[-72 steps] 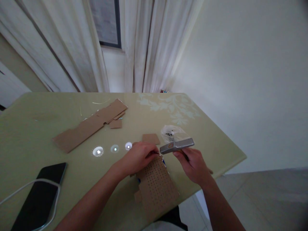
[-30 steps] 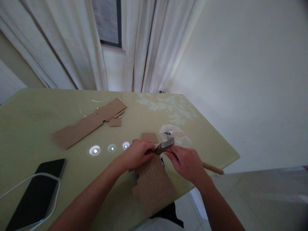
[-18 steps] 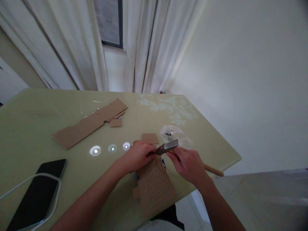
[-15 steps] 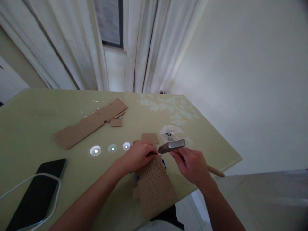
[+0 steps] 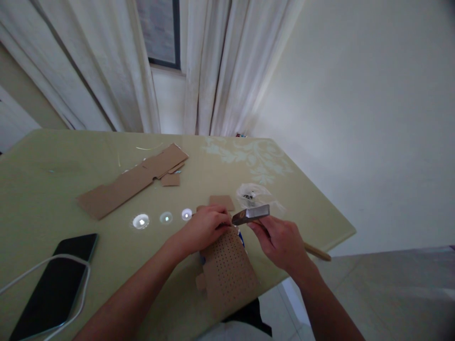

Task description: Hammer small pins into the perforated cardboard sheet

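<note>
My right hand (image 5: 279,239) is wrapped round the wooden handle of a hammer (image 5: 251,214), close behind its metal head. The head hangs just right of my left hand's fingertips. My left hand (image 5: 202,227) rests at the far end of a brown cardboard piece (image 5: 231,272), its fingers pinched together. Whatever they hold, if anything, is hidden under them. Rows of small dark holes cover the cardboard, which reaches to the table's near edge. Something blue shows beneath its right side. A small cardboard scrap (image 5: 201,282) sticks out at its left.
A clear plastic bag (image 5: 256,195) with small dark items lies beyond the hammer. A cardboard square (image 5: 221,202) is near it. Long cardboard strips (image 5: 131,182) lie at the back left. A phone (image 5: 53,289) with a white cable (image 5: 67,256) lies at the left of the table (image 5: 117,265).
The hammer head has shifted slightly left and down, closer to my left fingertips. My left hand and the cardboard have hardly moved.
</note>
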`<state>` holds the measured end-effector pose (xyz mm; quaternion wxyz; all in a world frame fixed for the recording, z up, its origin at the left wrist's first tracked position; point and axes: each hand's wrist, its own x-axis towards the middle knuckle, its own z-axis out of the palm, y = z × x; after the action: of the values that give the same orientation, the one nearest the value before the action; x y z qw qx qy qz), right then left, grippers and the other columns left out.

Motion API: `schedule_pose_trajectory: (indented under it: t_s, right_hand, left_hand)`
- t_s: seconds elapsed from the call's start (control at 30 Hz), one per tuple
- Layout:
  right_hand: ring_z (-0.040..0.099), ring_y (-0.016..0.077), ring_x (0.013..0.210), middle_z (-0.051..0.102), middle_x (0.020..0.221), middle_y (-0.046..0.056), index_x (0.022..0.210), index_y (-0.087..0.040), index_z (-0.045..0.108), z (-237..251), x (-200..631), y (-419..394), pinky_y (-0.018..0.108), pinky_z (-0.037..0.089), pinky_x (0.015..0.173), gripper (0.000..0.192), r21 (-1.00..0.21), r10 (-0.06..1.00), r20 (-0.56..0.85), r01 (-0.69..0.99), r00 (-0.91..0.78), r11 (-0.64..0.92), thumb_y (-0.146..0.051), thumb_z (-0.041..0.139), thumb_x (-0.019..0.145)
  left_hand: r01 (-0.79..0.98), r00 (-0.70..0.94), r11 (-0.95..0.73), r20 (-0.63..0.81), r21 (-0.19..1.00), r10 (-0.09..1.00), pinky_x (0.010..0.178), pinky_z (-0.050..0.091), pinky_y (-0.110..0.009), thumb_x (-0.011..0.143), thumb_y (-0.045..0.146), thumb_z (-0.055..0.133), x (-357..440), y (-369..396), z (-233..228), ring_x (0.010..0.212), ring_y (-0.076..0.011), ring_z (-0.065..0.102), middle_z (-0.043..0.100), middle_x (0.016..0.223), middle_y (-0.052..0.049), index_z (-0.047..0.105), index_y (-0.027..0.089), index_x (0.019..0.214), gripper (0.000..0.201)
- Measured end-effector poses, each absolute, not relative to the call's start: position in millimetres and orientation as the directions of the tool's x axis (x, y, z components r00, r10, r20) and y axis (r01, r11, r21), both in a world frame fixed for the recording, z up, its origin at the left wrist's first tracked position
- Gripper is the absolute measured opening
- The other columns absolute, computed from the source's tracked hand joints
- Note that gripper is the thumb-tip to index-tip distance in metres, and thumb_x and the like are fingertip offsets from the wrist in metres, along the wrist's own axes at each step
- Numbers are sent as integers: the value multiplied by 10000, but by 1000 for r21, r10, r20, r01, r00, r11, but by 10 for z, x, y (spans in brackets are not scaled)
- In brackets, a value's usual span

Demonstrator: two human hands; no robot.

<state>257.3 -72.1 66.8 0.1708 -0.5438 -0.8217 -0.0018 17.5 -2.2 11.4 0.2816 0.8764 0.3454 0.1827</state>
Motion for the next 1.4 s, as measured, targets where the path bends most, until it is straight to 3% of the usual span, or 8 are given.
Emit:
schedule_pose_trajectory:
  t_s: [0.13,0.33,0.47,0.67,0.87,1.0,1.23,1.4]
  right_hand:
    - [727,187,647,822,855,53,1009,-205,752,656,2562,-730,301,370,607,451,-159,909,212,905,-358,393,-473,422,1158]
    - [729,187,667,808,813,61,1007,-205,756,677,2559,-732,296,372,618,473,-186,891,306,896,-337,403,-482,406,1163]
    - [723,188,632,814,840,52,984,-202,742,664,2546,-733,300,346,595,460,-136,901,232,905,-366,403,-481,421,1161]
    - [734,191,664,801,803,56,1012,-204,760,671,2558,-741,301,390,626,452,-183,885,331,897,-328,402,-463,420,1160]
    - [740,204,646,809,840,46,983,-202,737,605,2538,-737,312,350,596,425,-130,916,195,916,-351,379,-468,451,1152]
    - [744,204,671,809,835,57,1001,-198,745,602,2553,-743,311,370,621,437,-180,901,289,905,-325,384,-463,434,1156]
    - [770,219,735,830,910,44,1030,-215,747,443,2542,-739,307,387,639,335,-169,938,109,924,-329,344,-417,499,1130]
    - [782,233,787,826,914,59,1059,-212,756,407,2552,-735,311,424,681,373,-219,943,185,924,-276,313,-438,470,1139]
  left_hand:
    - [510,699,-602,112,614,706,873,472,-319,991,187,664,186,-27,115,1020,-240,704,767,1042,-54,814,231,970,158]
    - [516,693,-600,113,611,712,884,481,-338,981,195,678,198,-35,110,1018,-253,708,775,1048,-59,822,239,991,150]
    - [530,692,-600,104,599,715,883,479,-341,980,173,671,214,-41,111,1011,-255,708,774,1026,-65,817,230,970,157]
    - [523,684,-591,112,614,721,888,480,-344,975,205,698,221,-39,84,1005,-254,702,766,1016,-58,815,234,957,122]
    - [544,667,-566,89,619,740,870,471,-336,986,204,681,231,-50,95,1011,-253,697,762,1017,-52,793,232,957,119]
    - [544,669,-557,76,627,739,866,468,-343,965,285,750,219,-67,103,1026,-268,691,748,1051,-56,769,224,979,65]
    - [587,660,-521,6,620,751,932,496,-371,850,383,889,205,-118,196,1113,-304,677,715,1200,-83,743,206,1108,345]
    - [596,657,-520,1,611,754,967,509,-394,873,370,866,214,-145,203,1153,-313,674,702,1234,-96,728,198,1163,364]
